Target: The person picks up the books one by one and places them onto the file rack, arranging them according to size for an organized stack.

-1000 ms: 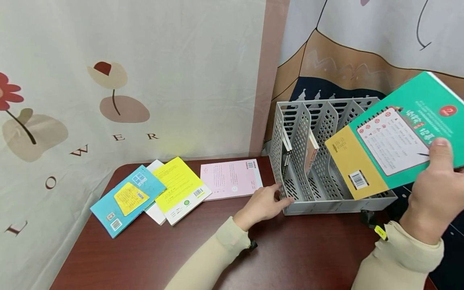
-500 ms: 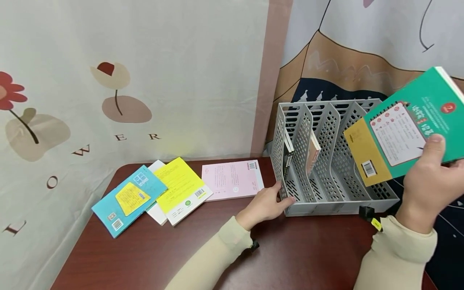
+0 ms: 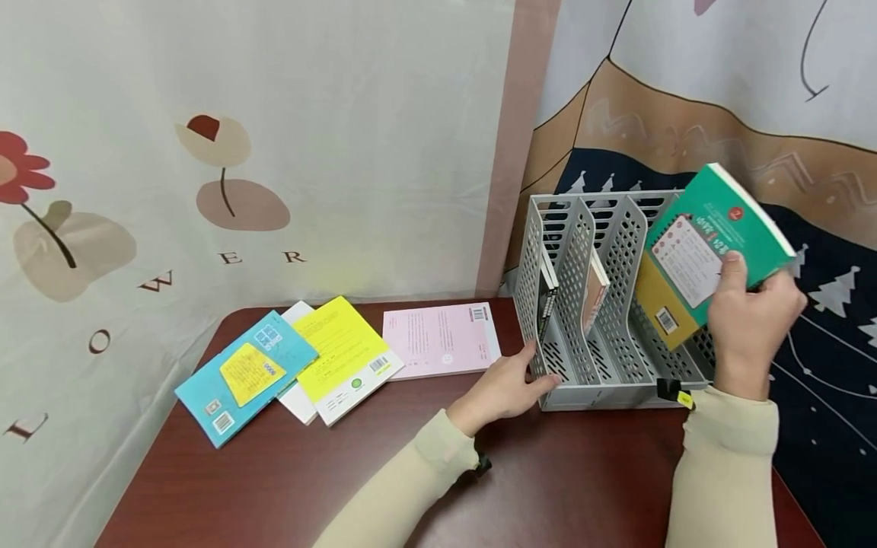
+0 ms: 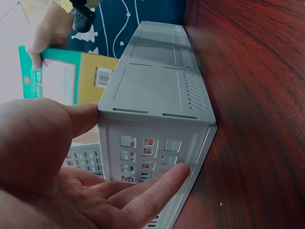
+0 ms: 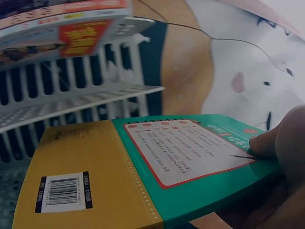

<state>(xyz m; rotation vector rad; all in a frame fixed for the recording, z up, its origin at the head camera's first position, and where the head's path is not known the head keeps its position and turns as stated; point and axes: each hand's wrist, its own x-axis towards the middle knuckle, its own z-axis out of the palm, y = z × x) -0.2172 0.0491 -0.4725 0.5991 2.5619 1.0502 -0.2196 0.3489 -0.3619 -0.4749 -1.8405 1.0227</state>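
My right hand [image 3: 754,327] grips a green and yellow book [image 3: 685,281] by its right part, thumb on the cover. The book is tilted, its yellow end reaching down over the right-hand slots of a grey slotted file organizer [image 3: 603,396]. In the right wrist view the cover's barcode [image 5: 64,193] faces up, with the organizer beyond. At the organizer's left front corner is my left hand [image 3: 503,388]. Its thumb touches the front edge there, and its outstretched fingers [image 4: 162,191] lie along the perforated side wall in the left wrist view.
A dark-edged book [image 3: 546,297] and a peach-coloured book [image 3: 594,293] stand in the left slots. On the brown table [image 3: 534,479] lie a blue book [image 3: 247,377], a yellow book [image 3: 346,358] overlapping a white one [image 3: 298,399], and a pink book [image 3: 438,339]. A patterned curtain hangs behind.
My right hand has carried the green and yellow book leftward, from beyond the organizer's right end to over its right slots. My left hand stays at the corner.
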